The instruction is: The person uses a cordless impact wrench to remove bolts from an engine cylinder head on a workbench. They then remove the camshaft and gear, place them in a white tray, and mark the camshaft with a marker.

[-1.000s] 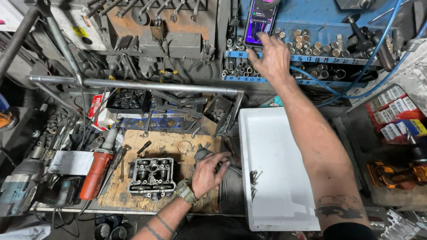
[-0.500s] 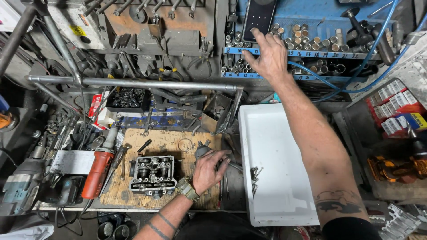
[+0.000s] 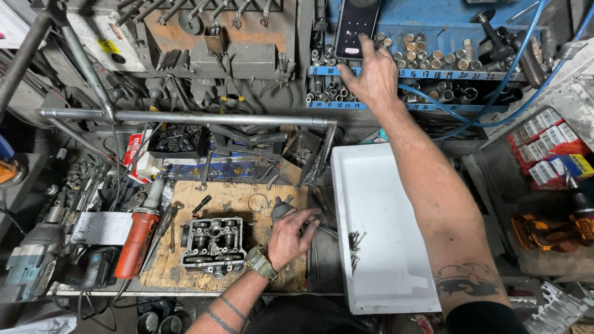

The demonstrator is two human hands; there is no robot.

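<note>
The right hand (image 3: 371, 77) reaches up with spread fingers touching a dark phone (image 3: 357, 28) propped on the blue socket rack (image 3: 433, 74); slim, slick and breakable, it looks best pinched by its edges. The left hand (image 3: 289, 236) curls loosely around a small grey metal part (image 3: 279, 210) on the worn wooden board (image 3: 241, 198), beside 1 heavy, rigid cylinder head (image 3: 213, 244), amid a cluttered workshop bench with a white tray (image 3: 377, 204).

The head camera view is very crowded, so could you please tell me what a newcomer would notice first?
Probably the white tray, bright at centre right with a few screws in it. Next, the right hand stretched up to a dark phone on the blue socket rack. The left hand rests on the wooden board beside a metal cylinder head.
</note>
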